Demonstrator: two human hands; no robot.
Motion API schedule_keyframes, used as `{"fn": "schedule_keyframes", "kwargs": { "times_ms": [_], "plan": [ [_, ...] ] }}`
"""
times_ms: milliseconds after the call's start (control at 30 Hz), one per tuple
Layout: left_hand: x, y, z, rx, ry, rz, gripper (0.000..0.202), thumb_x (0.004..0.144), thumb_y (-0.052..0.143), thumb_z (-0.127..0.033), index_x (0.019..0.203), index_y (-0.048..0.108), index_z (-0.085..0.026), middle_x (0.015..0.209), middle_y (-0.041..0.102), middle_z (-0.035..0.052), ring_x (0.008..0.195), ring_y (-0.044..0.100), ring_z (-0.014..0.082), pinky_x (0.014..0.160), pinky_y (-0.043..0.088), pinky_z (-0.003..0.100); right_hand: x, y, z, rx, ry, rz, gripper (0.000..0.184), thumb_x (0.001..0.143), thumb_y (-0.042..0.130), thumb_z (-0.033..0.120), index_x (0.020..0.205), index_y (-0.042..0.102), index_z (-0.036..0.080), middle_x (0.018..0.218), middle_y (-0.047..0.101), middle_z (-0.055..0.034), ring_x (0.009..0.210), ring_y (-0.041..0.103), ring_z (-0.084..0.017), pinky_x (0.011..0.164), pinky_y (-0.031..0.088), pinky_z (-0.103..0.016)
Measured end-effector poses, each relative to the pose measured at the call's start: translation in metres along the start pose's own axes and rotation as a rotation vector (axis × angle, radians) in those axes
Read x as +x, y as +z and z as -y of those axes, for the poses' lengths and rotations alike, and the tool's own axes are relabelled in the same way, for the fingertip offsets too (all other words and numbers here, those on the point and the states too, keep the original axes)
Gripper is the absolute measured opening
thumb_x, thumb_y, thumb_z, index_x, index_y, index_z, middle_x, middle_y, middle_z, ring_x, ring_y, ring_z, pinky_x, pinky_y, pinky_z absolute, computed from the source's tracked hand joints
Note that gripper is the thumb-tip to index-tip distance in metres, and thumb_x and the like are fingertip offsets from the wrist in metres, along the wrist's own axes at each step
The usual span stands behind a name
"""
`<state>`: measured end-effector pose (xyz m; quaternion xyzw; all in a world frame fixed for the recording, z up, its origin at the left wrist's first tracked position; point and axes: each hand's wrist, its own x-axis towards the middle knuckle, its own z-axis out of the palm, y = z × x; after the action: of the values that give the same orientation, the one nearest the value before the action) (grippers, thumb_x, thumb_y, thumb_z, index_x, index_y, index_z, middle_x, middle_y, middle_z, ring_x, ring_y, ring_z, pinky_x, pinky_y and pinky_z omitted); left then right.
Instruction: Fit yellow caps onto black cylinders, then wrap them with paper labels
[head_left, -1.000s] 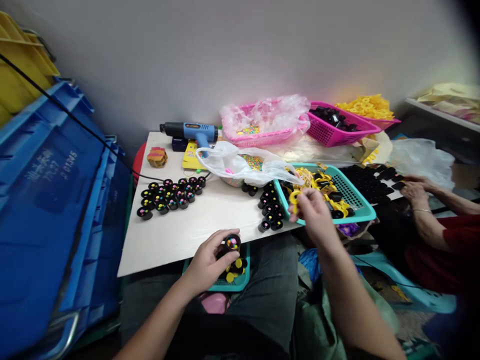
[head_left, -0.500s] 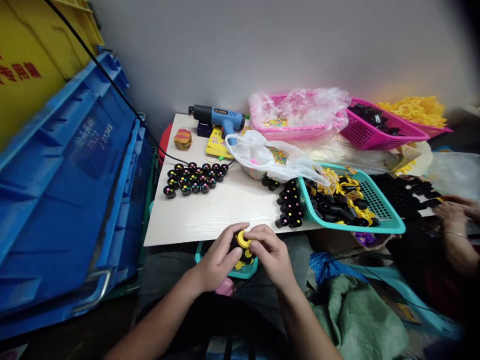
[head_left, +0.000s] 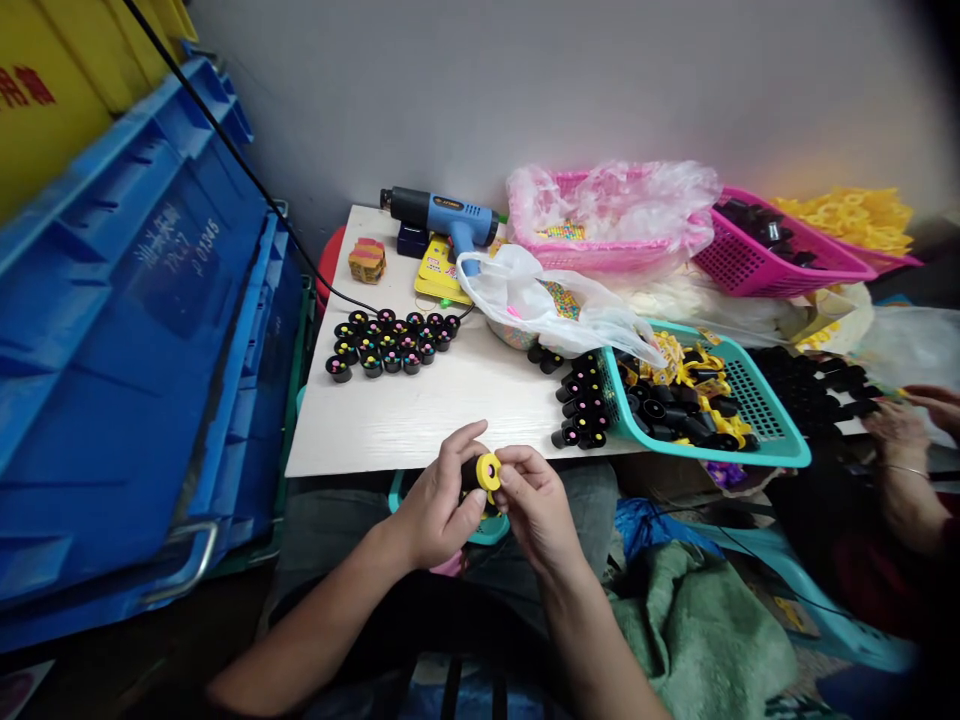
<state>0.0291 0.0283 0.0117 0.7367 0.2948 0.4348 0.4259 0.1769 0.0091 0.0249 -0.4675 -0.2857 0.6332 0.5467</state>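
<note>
My left hand (head_left: 431, 510) is closed round a small black cylinder (head_left: 470, 474), holding it tilted just past the table's front edge. A yellow ring cap (head_left: 486, 464) sits at the cylinder's end, with a pink spot showing in its hole. The fingertips of my right hand (head_left: 538, 505) pinch the ring's right side. Below both hands, a small teal basket (head_left: 491, 530) is mostly hidden. Black cups with coloured beads (head_left: 390, 343) stand in a group on the white table (head_left: 420, 420), and more black cups (head_left: 581, 405) stand at the right.
A teal basket (head_left: 784, 440) holds black and yellow parts. Behind are a blue heat gun (head_left: 457, 222), a white plastic bag (head_left: 517, 290) with beads, and pink baskets (head_left: 600, 258). Blue crates (head_left: 135, 350) flank the left. A co-worker's hand (head_left: 904, 440) works at the far right.
The yellow ring has turned from facing upward to facing right, and the pink spot now shows in it. My left index finger has lifted away from it. The view has shifted slightly.
</note>
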Motion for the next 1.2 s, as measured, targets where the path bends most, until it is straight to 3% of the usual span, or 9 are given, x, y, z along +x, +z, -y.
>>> {"fn": "schedule_keyframes", "kwargs": {
  "times_ms": [267,500,600,733,833,900,1000,1100,1200],
  "plan": [
    [0.005,0.003,-0.003,0.163,-0.034,-0.066,0.056,0.087,0.043,-0.023,0.139,0.023,-0.019,0.097,0.056,0.0058,0.088,0.058,0.0198,0.082,0.048,0.036,0.003,-0.003,-0.005,0.003,0.037,0.057,0.025,0.067,0.081,0.032,0.079,0.062,0.021,0.067,0.059,0.0039,0.050,0.044,-0.006,0.048,0.035,-0.018],
    [0.011,0.002,-0.005,0.468,0.261,-0.099,0.067,0.080,0.047,-0.021,0.141,0.020,-0.018,0.109,0.057,0.0106,0.102,0.056,0.0258,0.092,0.042,0.047,0.005,0.000,-0.008,0.167,0.200,0.388,0.042,0.074,0.067,0.056,0.099,0.066,0.022,0.088,0.063,-0.0044,0.078,0.059,-0.018,0.074,0.049,-0.031],
    [0.014,0.004,-0.002,0.433,0.355,-0.097,0.059,0.078,0.045,-0.021,0.134,0.028,-0.017,0.104,0.059,0.0097,0.097,0.057,0.0247,0.088,0.042,0.045,0.003,0.008,-0.011,0.178,0.145,0.313,0.042,0.069,0.073,0.051,0.099,0.069,0.022,0.090,0.065,-0.0048,0.082,0.060,-0.020,0.080,0.049,-0.032],
    [0.016,0.007,0.002,0.338,0.339,-0.033,0.044,0.077,0.042,-0.022,0.121,0.038,-0.018,0.097,0.062,0.0085,0.093,0.060,0.0247,0.084,0.041,0.043,0.000,0.013,-0.013,0.229,0.093,0.222,0.041,0.066,0.074,0.050,0.094,0.070,0.020,0.097,0.066,-0.0069,0.094,0.059,-0.024,0.088,0.046,-0.034],
    [0.016,0.007,0.001,0.307,0.385,-0.051,0.045,0.075,0.047,-0.021,0.120,0.038,-0.019,0.096,0.064,0.0075,0.092,0.060,0.0244,0.083,0.039,0.041,0.000,0.004,-0.012,0.216,0.129,0.317,0.049,0.065,0.073,0.055,0.098,0.069,0.019,0.104,0.064,-0.0090,0.097,0.058,-0.026,0.091,0.044,-0.037],
    [0.017,0.006,-0.001,0.271,0.435,-0.075,0.052,0.074,0.052,-0.023,0.123,0.036,-0.020,0.095,0.065,0.0059,0.090,0.060,0.0236,0.081,0.038,0.040,0.001,-0.007,-0.012,0.242,0.181,0.429,0.059,0.070,0.062,0.067,0.102,0.068,0.017,0.103,0.064,-0.0108,0.097,0.058,-0.027,0.089,0.045,-0.040],
    [0.018,0.003,-0.005,0.211,0.408,-0.026,0.053,0.073,0.056,-0.025,0.123,0.038,-0.022,0.095,0.065,0.0044,0.089,0.061,0.0228,0.080,0.038,0.039,0.004,-0.018,-0.013,0.283,0.232,0.561,0.072,0.076,0.044,0.077,0.105,0.067,0.016,0.101,0.064,-0.0134,0.097,0.059,-0.028,0.085,0.047,-0.042],
    [0.019,0.003,-0.008,0.179,0.336,0.069,0.045,0.076,0.057,-0.026,0.119,0.044,-0.021,0.097,0.068,0.0050,0.091,0.063,0.0225,0.084,0.037,0.040,0.006,-0.019,-0.014,0.236,0.114,0.602,0.079,0.067,0.052,0.081,0.109,0.066,0.016,0.115,0.060,-0.0150,0.111,0.055,-0.032,0.089,0.045,-0.043],
    [0.018,0.005,-0.007,0.232,0.236,0.171,0.037,0.078,0.058,-0.032,0.112,0.049,-0.020,0.100,0.068,0.0071,0.094,0.062,0.0242,0.089,0.036,0.043,0.006,-0.011,-0.017,0.160,-0.037,0.538,0.081,0.060,0.059,0.082,0.107,0.066,0.016,0.119,0.058,-0.0149,0.117,0.050,-0.035,0.096,0.042,-0.045]
  ]
}}
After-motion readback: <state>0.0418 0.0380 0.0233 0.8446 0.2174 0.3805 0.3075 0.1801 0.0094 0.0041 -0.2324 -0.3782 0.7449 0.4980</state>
